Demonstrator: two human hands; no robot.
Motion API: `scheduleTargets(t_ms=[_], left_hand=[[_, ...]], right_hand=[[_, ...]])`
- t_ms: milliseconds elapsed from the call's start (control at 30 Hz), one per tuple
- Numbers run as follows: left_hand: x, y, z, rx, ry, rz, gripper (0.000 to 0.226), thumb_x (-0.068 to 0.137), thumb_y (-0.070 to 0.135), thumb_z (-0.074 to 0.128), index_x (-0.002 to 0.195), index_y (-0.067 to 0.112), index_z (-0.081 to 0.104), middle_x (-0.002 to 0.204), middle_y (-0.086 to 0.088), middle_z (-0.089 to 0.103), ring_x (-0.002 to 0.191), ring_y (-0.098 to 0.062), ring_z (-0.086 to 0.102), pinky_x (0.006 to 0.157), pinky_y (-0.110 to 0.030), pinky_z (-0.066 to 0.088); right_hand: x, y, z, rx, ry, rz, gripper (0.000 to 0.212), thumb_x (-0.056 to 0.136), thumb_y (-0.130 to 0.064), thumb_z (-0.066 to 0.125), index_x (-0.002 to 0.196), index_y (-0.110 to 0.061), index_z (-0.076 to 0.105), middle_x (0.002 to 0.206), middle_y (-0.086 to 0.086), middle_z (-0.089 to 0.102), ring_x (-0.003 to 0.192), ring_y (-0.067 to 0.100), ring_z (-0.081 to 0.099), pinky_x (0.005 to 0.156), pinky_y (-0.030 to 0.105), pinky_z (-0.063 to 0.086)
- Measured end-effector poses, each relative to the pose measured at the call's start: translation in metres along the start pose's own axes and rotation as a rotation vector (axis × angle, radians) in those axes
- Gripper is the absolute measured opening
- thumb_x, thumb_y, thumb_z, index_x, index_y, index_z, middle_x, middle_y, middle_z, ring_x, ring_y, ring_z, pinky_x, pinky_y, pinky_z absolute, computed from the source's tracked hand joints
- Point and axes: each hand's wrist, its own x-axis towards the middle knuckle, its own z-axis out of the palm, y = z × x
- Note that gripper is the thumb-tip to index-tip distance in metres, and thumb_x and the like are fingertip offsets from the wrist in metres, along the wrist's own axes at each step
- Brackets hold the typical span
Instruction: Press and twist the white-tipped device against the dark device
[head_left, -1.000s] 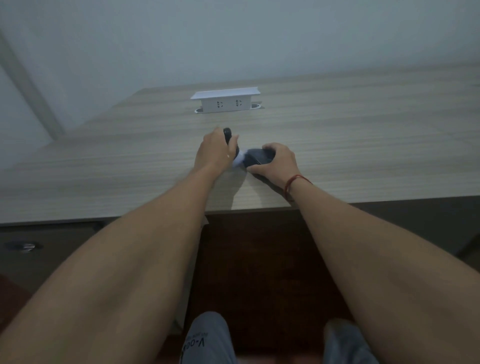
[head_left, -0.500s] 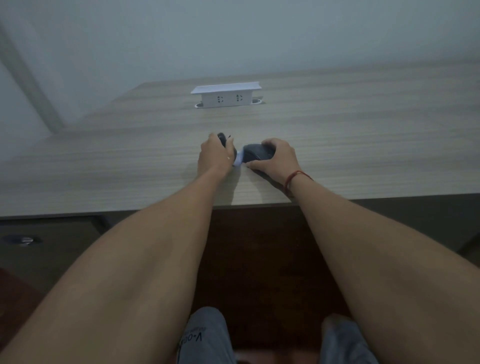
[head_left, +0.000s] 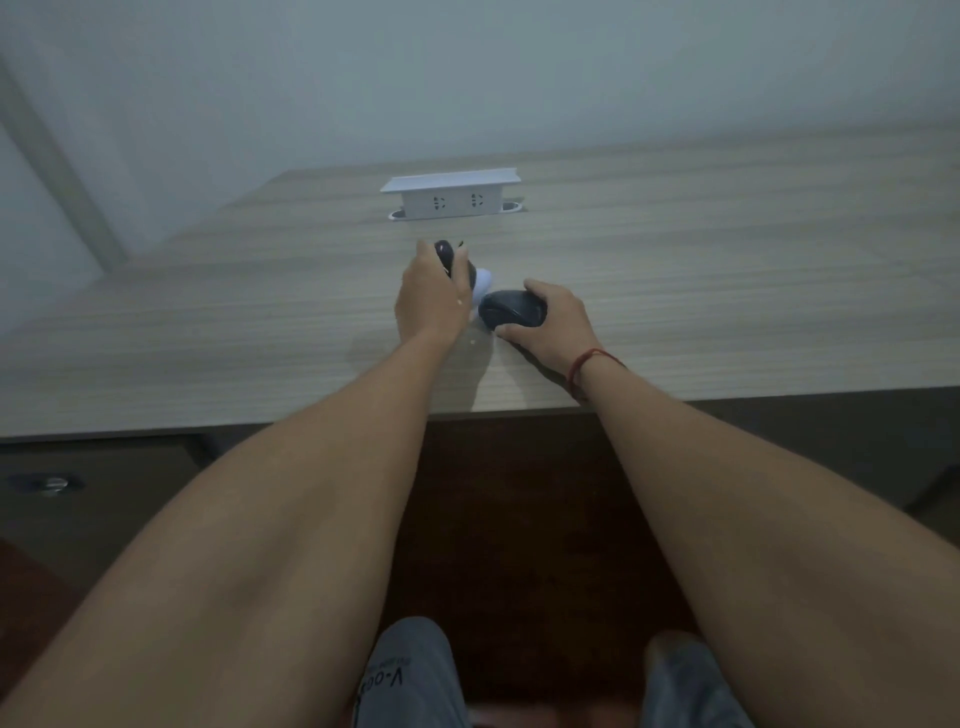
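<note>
**Desk surface, two hands, two dark handheld items**

1. Long wood-grain laminate desk (head_left: 727, 270), pale grey-brown, running the full width of the view; its near edge crosses just above the forearms.
2. White rectangular pop-up socket box (head_left: 450, 200), raised from the desk at the far centre, two outlets facing the viewer; well apart from the hands.
3. Left hand (head_left: 428, 301), back upward, fingers curled round a small dark rounded object (head_left: 445, 255). The object stands out above the knuckles, its top clear of the fingers; its lower part is hidden in the grip. What it is cannot be told.
4. Right hand (head_left: 553, 325), a red cord bracelet (head_left: 587, 364) at the wrist, fingers and thumb curled round a dark grey oval computer mouse (head_left: 511, 309). The mouse lies on the desk, index finger over its far side, thumb under its near side, its left end bare.
5. Small white rounded piece (head_left: 482, 283), between the two hands, just beside the mouse; partly hidden.
</note>
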Motion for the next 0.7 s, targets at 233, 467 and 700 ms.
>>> scheduleTargets(t_ms=[233, 467, 700], left_hand=[[0.004, -0.013, -0.002, -0.035, -0.024, -0.064, 0.040, 0.099, 0.041, 0.042, 0.115, 0.005, 0.050, 0.113, -0.014, 0.062, 0.102, -0.031, 0.061, 0.088, -0.044, 0.051], [0.002, -0.014, -0.002, 0.084, -0.040, -0.029, 0.040, 0.099, 0.043, 0.040, 0.115, 0.008, 0.050, 0.109, -0.012, 0.062, 0.099, -0.029, 0.061, 0.083, -0.040, 0.048], [0.015, -0.002, -0.010, 0.281, -0.156, -0.005, 0.039, 0.100, 0.039, 0.040, 0.121, 0.007, 0.048, 0.119, -0.017, 0.060, 0.108, -0.035, 0.058, 0.087, -0.041, 0.045]], right_hand=[[0.000, 0.002, -0.004, 0.031, -0.043, -0.020, 0.079, 0.073, -0.021, 0.081, 0.142, -0.011, 0.042, 0.139, 0.008, 0.050, 0.126, 0.022, 0.049, 0.107, 0.033, 0.041], [-0.002, 0.002, -0.005, 0.055, -0.058, -0.032, 0.075, 0.074, -0.019, 0.080, 0.140, -0.012, 0.045, 0.137, 0.007, 0.051, 0.123, 0.020, 0.049, 0.104, 0.030, 0.042], [-0.003, 0.003, -0.005, 0.053, -0.051, -0.048, 0.072, 0.072, -0.019, 0.082, 0.136, -0.011, 0.049, 0.133, 0.007, 0.054, 0.121, 0.021, 0.051, 0.102, 0.029, 0.044]])
